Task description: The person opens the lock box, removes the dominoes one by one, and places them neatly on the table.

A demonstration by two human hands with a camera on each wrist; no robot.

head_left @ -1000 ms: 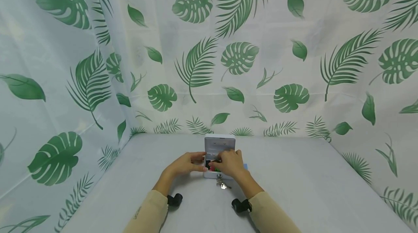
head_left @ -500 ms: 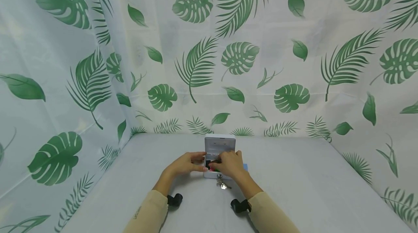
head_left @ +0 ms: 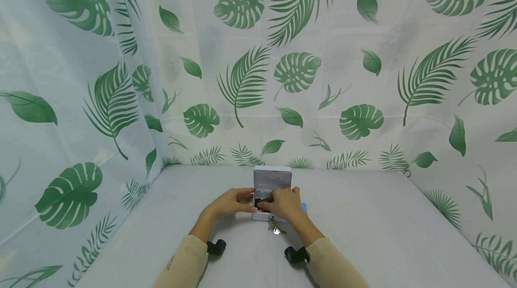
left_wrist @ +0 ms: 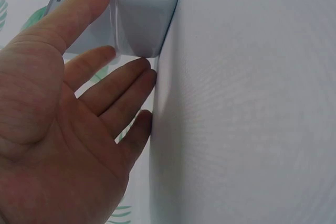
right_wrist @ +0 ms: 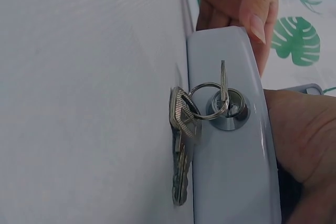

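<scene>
A small white lockbox (head_left: 271, 180) stands on the table with its lid raised. My left hand (head_left: 231, 202) lies against its left side: in the left wrist view the thumb (left_wrist: 86, 6) presses the box corner (left_wrist: 144, 14) and the fingers stay straight. My right hand (head_left: 283, 201) reaches down into the box and covers what is inside; only a bit of red (head_left: 261, 210) shows, and its fingertips are hidden. A key (right_wrist: 223, 85) sits in the front lock (right_wrist: 229, 109), with more keys (right_wrist: 181, 140) hanging from its ring.
A light blue object (head_left: 304, 207) lies just right of the box. Leaf-print curtains (head_left: 242, 77) close off the back and both sides. The table (head_left: 363, 216) is covered in pale grey cloth.
My right hand has settled slightly lower over the box's contents, so less of the red and green inside shows. The left hand and the box have stayed put.
</scene>
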